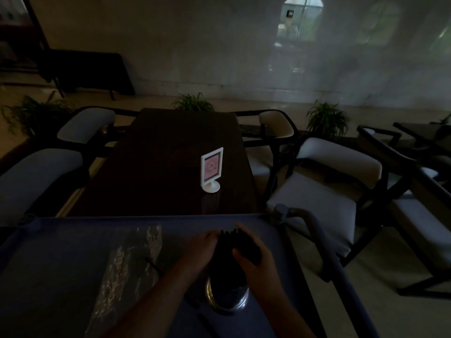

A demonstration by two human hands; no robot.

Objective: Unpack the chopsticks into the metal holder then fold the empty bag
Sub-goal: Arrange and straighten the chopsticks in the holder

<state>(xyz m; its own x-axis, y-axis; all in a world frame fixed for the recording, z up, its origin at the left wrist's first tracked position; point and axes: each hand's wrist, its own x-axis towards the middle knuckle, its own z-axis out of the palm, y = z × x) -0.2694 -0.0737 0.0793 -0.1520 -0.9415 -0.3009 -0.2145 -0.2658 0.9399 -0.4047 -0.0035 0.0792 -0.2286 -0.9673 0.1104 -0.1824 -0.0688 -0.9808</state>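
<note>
A bundle of black chopsticks (228,254) stands in the round metal holder (240,301) on the blue cart top, its upper ends fanning out. My left hand (202,247) presses against the bundle's left side. From the right, my right hand (255,258) wraps around the bundle, thumb on its front. The clear plastic bag (127,267) lies flat and crinkled to the left of the holder. One loose black chopstick (153,264) rests on the bag's right edge.
The blue cart (73,240) has a raised rim and a handle (314,230) at its right. Beyond it stands a dark table (158,167) with a white sign holder (211,170). Padded chairs (324,191) flank both sides. The room is dim.
</note>
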